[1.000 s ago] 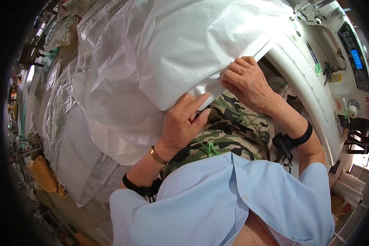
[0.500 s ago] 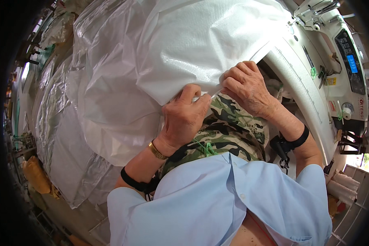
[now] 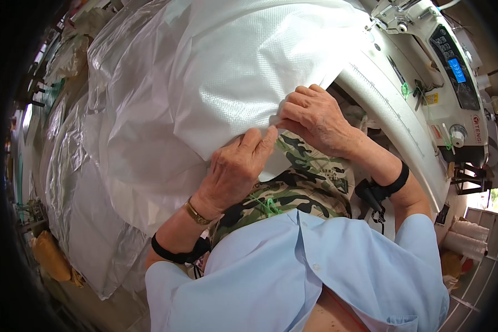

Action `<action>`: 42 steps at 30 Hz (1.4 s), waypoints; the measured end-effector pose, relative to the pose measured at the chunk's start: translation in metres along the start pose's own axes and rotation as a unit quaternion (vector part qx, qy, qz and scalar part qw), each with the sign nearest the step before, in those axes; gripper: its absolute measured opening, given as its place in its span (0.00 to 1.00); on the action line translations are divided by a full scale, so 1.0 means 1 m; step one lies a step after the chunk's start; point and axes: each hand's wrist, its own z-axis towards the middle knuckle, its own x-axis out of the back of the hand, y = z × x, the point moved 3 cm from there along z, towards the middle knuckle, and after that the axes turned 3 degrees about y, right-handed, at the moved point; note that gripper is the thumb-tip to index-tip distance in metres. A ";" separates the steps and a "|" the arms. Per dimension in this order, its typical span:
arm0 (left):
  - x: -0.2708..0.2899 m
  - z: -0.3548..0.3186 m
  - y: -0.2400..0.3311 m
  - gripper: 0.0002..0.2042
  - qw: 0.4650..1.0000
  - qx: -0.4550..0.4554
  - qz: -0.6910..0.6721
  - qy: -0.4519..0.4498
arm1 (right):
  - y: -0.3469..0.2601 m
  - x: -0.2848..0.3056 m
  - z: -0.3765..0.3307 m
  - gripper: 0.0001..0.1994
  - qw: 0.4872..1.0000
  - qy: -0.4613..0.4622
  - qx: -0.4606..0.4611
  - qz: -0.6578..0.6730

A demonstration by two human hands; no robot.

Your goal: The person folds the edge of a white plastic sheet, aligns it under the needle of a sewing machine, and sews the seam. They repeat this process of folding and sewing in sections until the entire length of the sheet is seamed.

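Pinching the edge of the white sheet (image 3: 249,72) with the right hand (image 3: 315,119), touching it alongside with the left hand (image 3: 232,172), grip unclear.

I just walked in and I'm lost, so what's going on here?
A person is handling a large white woven sheet with both bare hands. The right hand has its grip on the near edge, and the left hand is right beside it, fingers at the same edge; whether they pinch it is unclear. The sheet reaches over the white worktop at right, near a sewing machine with a lit display.
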 end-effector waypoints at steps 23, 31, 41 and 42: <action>0.025 0.037 -0.032 0.11 0.954 0.136 -0.260 -0.069 | 0.112 0.041 -0.005 0.20 0.997 0.053 -0.030 -0.039; 0.021 0.033 -0.034 0.12 0.965 0.109 -0.219 -0.094 | 0.156 0.057 -0.012 0.21 0.997 0.047 -0.055 -0.034; -0.003 0.032 -0.002 0.14 0.976 -0.076 -0.116 -0.165 | 0.183 0.072 -0.023 0.25 0.981 0.107 -0.085 -0.138; -0.006 0.032 0.000 0.13 0.976 -0.083 -0.118 -0.164 | 0.181 0.072 -0.026 0.25 0.968 0.138 -0.122 -0.173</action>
